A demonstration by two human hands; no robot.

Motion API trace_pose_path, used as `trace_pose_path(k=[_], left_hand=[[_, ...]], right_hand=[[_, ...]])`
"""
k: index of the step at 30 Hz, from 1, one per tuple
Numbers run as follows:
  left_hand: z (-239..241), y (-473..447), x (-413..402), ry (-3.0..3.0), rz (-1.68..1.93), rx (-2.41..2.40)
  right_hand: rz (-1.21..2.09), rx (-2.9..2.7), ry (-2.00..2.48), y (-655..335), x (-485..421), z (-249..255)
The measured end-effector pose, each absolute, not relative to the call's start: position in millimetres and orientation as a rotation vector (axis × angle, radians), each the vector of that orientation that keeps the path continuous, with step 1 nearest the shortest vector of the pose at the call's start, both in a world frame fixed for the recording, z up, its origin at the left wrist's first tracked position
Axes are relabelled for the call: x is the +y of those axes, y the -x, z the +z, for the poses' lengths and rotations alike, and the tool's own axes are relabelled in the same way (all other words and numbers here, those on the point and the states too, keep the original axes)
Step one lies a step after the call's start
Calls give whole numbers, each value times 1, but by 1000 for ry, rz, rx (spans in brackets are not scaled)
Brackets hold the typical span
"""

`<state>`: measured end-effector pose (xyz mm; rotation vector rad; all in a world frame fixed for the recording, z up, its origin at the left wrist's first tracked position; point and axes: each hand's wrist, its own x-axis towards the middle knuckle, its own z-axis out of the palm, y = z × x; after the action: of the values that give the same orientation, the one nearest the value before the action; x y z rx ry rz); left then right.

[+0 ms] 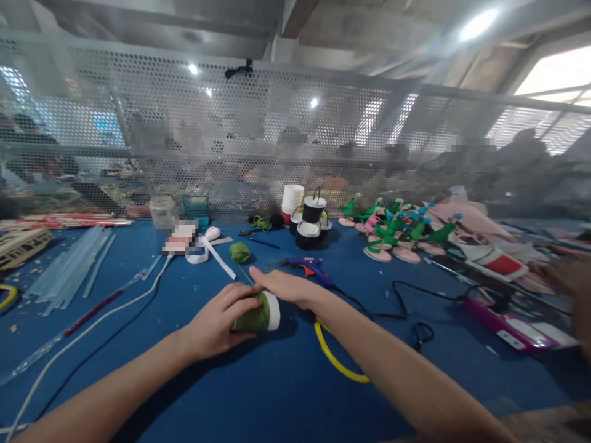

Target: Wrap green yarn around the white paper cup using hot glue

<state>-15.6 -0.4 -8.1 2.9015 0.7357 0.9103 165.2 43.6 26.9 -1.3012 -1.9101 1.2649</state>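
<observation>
A paper cup wrapped in green yarn (259, 312) lies on its side on the blue table (286, 394), its white rim to the right. My left hand (217, 323) is closed around the cup's wrapped body. My right hand (289, 286) lies flat over the cup's top, fingers stretched out to the left. A strand of green yarn runs from the cup up to a small green yarn ball (239, 251).
A blue glue gun (310, 267) with a black cable sits just behind my right hand. A yellow strap (335, 360) lies under my right forearm. Black-wrapped cups (310, 223), clear glue sticks (74, 267), pink-and-green craft pieces (392, 237) and a purple tool (505, 323) surround them.
</observation>
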Motion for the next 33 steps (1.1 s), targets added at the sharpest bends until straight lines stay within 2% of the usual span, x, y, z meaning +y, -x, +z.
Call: trace_pose_path(k=[7, 22, 33], left_hand=[[-7, 15, -2, -2787, 924, 819], [-1, 8, -4, -2372, 836, 1055], [-1, 6, -8, -2410, 820, 890]], right_hand=[[1397, -1618, 1114, -161, 50, 23], [1147, -1488, 1036, -185, 42, 27], [1042, -1577, 1119, -185, 46, 18]])
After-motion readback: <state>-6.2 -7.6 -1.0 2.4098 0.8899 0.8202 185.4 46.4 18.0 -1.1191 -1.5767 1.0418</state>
